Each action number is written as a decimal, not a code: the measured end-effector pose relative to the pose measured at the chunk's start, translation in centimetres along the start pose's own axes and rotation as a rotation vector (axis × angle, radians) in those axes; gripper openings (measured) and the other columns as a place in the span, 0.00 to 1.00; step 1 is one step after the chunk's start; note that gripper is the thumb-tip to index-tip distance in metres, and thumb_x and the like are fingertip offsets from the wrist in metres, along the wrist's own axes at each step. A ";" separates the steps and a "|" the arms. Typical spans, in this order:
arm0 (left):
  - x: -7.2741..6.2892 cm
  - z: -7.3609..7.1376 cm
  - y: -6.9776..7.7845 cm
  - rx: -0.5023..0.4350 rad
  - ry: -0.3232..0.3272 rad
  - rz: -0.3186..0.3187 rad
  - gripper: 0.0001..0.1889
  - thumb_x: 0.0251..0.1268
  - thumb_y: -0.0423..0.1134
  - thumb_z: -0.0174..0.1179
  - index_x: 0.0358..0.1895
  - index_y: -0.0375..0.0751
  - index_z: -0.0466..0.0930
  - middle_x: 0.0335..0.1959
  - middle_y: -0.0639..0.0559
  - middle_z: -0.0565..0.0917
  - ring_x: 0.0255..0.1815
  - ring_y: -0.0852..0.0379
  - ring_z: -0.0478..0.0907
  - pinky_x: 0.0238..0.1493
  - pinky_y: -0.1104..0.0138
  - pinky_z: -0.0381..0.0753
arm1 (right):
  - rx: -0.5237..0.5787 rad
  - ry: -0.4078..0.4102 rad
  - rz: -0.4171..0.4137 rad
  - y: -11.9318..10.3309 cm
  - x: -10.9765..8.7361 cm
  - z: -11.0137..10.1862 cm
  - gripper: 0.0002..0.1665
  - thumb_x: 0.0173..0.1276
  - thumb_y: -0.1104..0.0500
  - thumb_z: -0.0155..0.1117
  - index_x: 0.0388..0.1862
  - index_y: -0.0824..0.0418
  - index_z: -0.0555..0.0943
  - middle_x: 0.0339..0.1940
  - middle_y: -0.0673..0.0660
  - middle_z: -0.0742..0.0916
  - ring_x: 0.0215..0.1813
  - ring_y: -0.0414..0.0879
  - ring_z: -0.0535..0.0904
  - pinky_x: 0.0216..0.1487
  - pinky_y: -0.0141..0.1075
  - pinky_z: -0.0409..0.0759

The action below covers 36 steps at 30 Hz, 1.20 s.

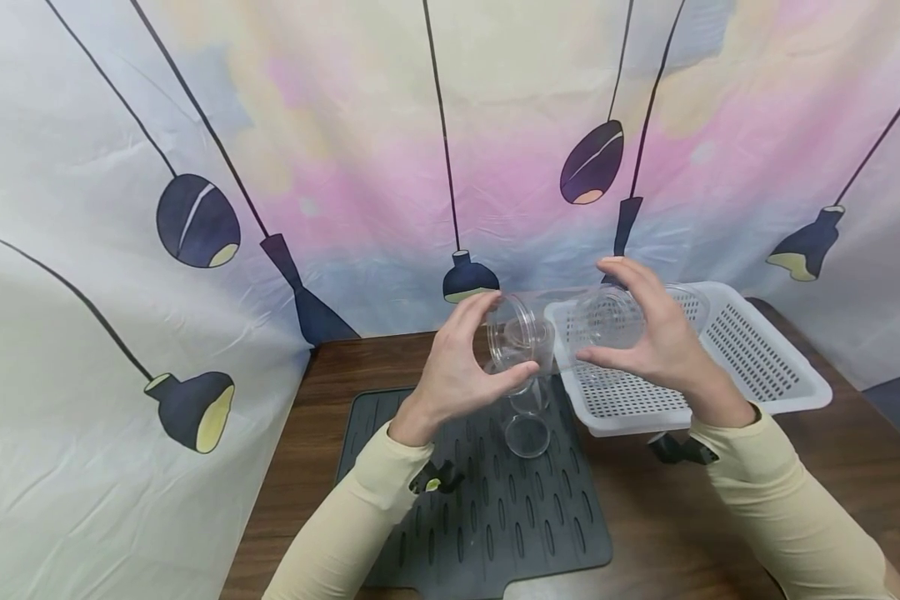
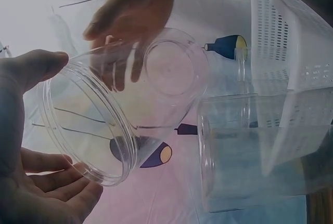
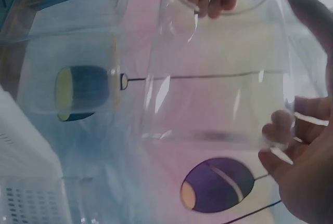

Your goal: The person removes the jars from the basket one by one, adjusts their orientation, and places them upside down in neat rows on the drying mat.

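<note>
A clear, wide-mouthed plastic jar (image 1: 521,333) lies sideways in the air between both hands. My left hand (image 1: 453,367) grips its ridged mouth end, thumb on one side and fingers on the other. Around the opposite, base end curves my right hand (image 1: 663,342), its thumb and fingers spread across the jar's width. The left wrist view shows the held jar's round base (image 2: 169,68) and open rim. Below it, another clear container (image 1: 527,435) stands on the dark grey drying mat (image 1: 480,533).
At the right is a white perforated basket (image 1: 787,404), with something clear and round near its far left part. The mat and basket sit on a brown wooden table (image 1: 667,533). A cloth printed with lamps (image 1: 390,167) hangs behind.
</note>
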<state>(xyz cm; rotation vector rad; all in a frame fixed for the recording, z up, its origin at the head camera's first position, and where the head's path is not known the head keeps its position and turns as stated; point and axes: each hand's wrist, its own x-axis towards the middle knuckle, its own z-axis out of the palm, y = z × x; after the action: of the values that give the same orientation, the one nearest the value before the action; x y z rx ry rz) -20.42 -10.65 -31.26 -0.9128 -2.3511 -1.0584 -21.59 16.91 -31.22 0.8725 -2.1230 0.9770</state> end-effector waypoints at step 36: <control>-0.2 -0.1 -0.3 -0.032 0.020 0.038 0.45 0.50 0.53 0.72 0.72 0.46 0.63 0.70 0.50 0.68 0.67 0.55 0.68 0.65 0.58 0.71 | 1.387 0.117 0.104 5.3 -2.7 3.5 0.39 0.67 0.62 0.66 0.72 0.72 0.61 0.67 0.63 0.74 0.69 0.52 0.70 0.72 0.39 0.66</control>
<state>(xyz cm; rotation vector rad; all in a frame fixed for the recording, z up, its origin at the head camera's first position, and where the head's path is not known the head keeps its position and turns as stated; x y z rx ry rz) -20.50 -10.96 -31.48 -0.9497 -2.2975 -1.0879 -25.06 17.59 -37.19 1.2078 -1.1520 2.5251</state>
